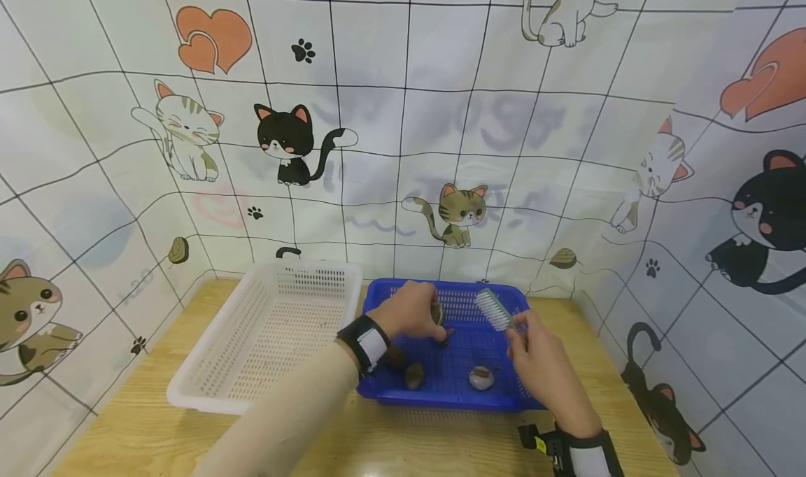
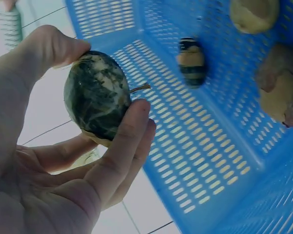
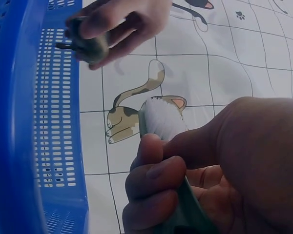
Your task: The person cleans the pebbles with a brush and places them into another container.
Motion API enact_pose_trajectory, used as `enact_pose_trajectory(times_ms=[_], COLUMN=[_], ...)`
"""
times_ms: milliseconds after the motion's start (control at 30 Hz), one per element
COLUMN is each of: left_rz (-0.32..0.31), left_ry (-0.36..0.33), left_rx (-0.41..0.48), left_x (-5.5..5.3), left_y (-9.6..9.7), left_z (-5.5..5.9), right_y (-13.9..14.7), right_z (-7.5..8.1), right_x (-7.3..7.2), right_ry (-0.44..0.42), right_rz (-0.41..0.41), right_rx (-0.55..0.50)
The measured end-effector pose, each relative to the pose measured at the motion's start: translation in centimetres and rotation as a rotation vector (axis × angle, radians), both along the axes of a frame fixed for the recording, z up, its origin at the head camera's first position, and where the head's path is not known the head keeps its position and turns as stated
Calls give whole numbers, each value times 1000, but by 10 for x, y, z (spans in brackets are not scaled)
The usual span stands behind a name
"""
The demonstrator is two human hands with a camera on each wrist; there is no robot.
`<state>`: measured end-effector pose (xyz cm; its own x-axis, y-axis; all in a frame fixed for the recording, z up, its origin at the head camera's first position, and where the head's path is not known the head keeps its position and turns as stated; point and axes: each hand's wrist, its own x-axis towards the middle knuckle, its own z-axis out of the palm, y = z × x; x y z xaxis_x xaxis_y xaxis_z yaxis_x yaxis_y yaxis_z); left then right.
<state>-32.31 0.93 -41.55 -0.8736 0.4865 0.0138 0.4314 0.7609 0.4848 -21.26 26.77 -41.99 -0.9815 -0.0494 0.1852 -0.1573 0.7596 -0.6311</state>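
Note:
My left hand [image 1: 408, 310] pinches a dark green mottled stone [image 2: 96, 95] between thumb and fingers, above the blue basket [image 1: 447, 401]. A small brown strip sticks out behind the stone in the left wrist view. My right hand [image 1: 543, 359] grips a green brush [image 1: 494, 310] by its handle, white bristles [image 3: 162, 117] showing, near the basket's right side. Brush and stone are apart. Inside the basket lie a white stone with a brown patch [image 1: 481, 378], a brownish stone [image 1: 414, 376] and a darker one [image 1: 394, 357]. A striped stone [image 2: 191, 63] shows in the left wrist view.
A white perforated basket [image 1: 189, 392] stands to the left of the blue one on a wooden table [image 1: 352, 445]. Behind and at both sides hangs a white gridded sheet [image 1: 378, 148] printed with cats.

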Motion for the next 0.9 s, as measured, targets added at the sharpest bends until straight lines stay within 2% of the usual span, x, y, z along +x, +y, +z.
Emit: enact_pose_trajectory(times_ms=[167, 533, 700, 900], left_rz=[-12, 5, 12, 12], left_ry=[45, 47, 25, -19], left_rx=[92, 305, 435, 575], left_x=[9, 26, 34, 44], left_y=[-9, -24, -29, -36], left_z=[8, 15, 16, 13], right_y=[-3, -9, -12, -16], right_z=[2, 4, 5, 8], right_x=[0, 2, 2, 5], right_ry=[1, 21, 24, 35], right_rz=[-7, -11, -10, -13], right_rx=[-3, -19, -49, -86])
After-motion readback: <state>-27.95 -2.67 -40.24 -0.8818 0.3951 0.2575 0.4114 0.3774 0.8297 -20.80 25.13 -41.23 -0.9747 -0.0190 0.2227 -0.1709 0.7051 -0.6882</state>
